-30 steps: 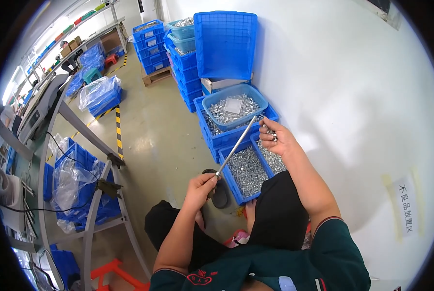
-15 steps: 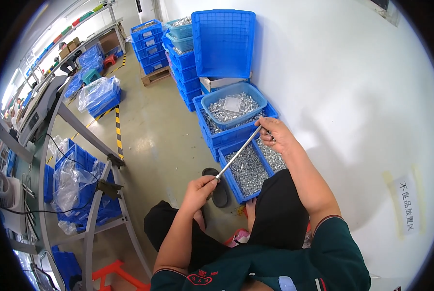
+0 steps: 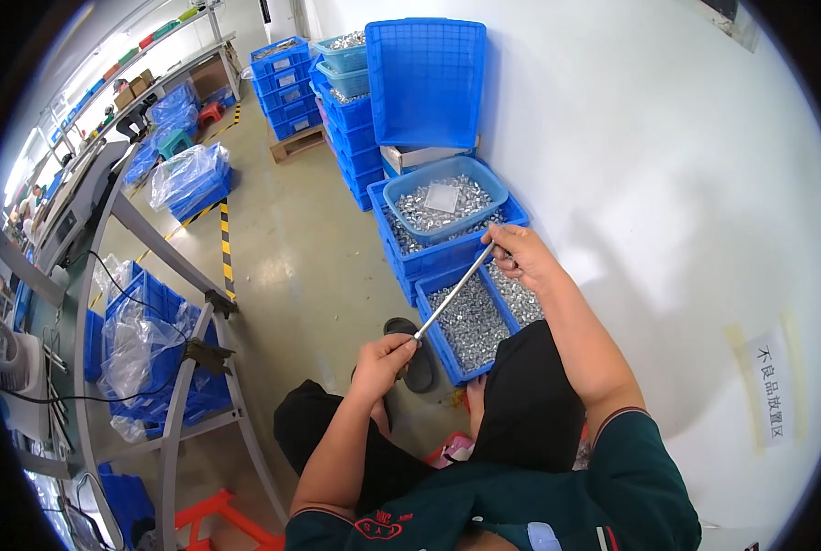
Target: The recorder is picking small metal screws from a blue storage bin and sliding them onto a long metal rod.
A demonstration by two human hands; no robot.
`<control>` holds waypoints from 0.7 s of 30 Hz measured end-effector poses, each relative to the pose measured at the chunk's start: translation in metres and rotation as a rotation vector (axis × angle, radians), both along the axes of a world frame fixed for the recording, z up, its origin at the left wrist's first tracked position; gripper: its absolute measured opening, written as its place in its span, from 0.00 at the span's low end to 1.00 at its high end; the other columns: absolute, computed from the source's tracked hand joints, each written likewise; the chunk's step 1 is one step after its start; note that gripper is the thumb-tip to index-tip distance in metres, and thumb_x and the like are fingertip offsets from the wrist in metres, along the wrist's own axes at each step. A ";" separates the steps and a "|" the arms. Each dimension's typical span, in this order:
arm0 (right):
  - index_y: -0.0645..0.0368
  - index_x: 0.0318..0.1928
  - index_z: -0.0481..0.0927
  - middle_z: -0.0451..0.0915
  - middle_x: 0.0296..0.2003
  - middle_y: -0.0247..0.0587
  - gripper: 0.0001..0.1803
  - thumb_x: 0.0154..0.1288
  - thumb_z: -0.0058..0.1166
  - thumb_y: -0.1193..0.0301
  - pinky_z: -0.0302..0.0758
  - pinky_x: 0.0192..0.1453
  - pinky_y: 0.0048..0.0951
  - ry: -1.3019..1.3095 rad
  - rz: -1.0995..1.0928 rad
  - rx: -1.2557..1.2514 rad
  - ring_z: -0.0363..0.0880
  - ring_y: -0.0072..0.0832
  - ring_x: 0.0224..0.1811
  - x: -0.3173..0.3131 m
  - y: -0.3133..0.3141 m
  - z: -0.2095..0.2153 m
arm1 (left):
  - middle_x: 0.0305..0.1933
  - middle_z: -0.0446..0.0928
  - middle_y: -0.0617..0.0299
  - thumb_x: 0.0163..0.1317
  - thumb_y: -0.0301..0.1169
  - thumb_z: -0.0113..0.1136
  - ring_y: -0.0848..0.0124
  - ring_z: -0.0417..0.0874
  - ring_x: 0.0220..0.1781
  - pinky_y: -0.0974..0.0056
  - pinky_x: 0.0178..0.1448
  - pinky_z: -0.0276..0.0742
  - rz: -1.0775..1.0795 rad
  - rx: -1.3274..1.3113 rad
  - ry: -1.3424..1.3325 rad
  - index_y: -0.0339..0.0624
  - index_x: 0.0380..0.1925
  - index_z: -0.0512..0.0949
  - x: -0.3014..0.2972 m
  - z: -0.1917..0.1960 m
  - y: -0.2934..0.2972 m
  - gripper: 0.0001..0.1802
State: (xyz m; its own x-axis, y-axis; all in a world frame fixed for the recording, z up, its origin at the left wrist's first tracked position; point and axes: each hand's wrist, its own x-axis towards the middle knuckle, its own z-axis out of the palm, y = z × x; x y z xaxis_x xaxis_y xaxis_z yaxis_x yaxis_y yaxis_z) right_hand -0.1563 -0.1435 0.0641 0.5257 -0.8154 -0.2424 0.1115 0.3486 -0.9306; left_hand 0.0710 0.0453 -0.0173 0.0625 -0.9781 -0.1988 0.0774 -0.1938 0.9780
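A thin metal rod (image 3: 453,292) slants between my two hands, its far end up and to the right. My left hand (image 3: 380,365) pinches the near, lower end, where a small metal piece sits at the tip. Around the upper end close the fingers of my right hand (image 3: 519,253). Beneath the rod stands a blue bin (image 3: 457,365) full of small metal parts, with more parts in a compartment or bin to its right. Just beyond my right hand, a light-blue basin (image 3: 495,204) of shiny metal parts, with a clear square lid or box on top, rests on a larger blue crate (image 3: 401,266).
Stacked blue crates (image 3: 355,147) line the wall, and an upright blue crate (image 3: 426,83) leans behind the basin. On the left are a metal-framed workbench (image 3: 176,432) and plastic-wrapped blue crates (image 3: 144,321). A dark slipper (image 3: 418,372) lies on the floor beside the bin.
Both hands keep their hold on the rod, which has barely shifted. The whole view has moved very slightly.
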 end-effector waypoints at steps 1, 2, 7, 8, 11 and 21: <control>0.61 0.37 0.74 0.66 0.17 0.27 0.17 0.65 0.49 0.58 0.51 0.12 0.12 -0.085 0.008 0.035 0.58 0.12 0.13 0.000 0.000 0.000 | 0.19 0.68 0.71 0.60 0.35 0.54 0.84 0.64 0.18 0.75 0.21 0.56 -0.019 0.031 0.073 0.39 0.37 0.78 0.000 0.003 -0.001 0.11; 0.61 0.37 0.74 0.66 0.17 0.27 0.17 0.65 0.49 0.58 0.51 0.12 0.12 -0.085 0.007 0.034 0.58 0.12 0.13 -0.001 0.000 0.001 | 0.19 0.68 0.71 0.60 0.35 0.54 0.84 0.64 0.18 0.75 0.21 0.56 -0.020 0.030 0.073 0.39 0.37 0.78 0.001 0.006 0.000 0.11; 0.61 0.43 0.73 0.64 0.17 0.28 0.21 0.64 0.47 0.54 0.52 0.11 0.11 -0.310 0.123 0.254 0.58 0.11 0.13 -0.005 -0.002 0.001 | 0.20 0.69 0.69 0.61 0.35 0.53 0.82 0.67 0.17 0.76 0.16 0.55 -0.073 0.095 0.109 0.36 0.37 0.78 0.004 0.020 0.001 0.13; 0.61 0.43 0.73 0.64 0.17 0.28 0.21 0.64 0.47 0.54 0.52 0.11 0.11 -0.311 0.122 0.253 0.58 0.11 0.13 -0.006 -0.003 0.000 | 0.20 0.69 0.69 0.61 0.35 0.53 0.82 0.67 0.17 0.76 0.16 0.55 -0.074 0.094 0.108 0.36 0.37 0.78 0.004 0.019 0.001 0.13; 0.59 0.43 0.73 0.64 0.18 0.28 0.19 0.65 0.47 0.55 0.52 0.11 0.11 -0.306 0.086 0.290 0.57 0.11 0.14 -0.007 -0.007 -0.002 | 0.20 0.69 0.69 0.61 0.35 0.54 0.82 0.67 0.17 0.76 0.17 0.55 -0.068 0.093 0.126 0.36 0.37 0.78 0.005 0.016 0.001 0.13; 0.62 0.43 0.74 0.67 0.22 0.31 0.12 0.64 0.48 0.68 0.53 0.12 0.12 -0.384 -0.010 0.404 0.59 0.13 0.15 -0.005 -0.008 -0.001 | 0.18 0.69 0.69 0.61 0.37 0.54 0.84 0.63 0.15 0.76 0.17 0.53 -0.044 0.083 0.143 0.41 0.37 0.78 0.005 0.011 0.001 0.13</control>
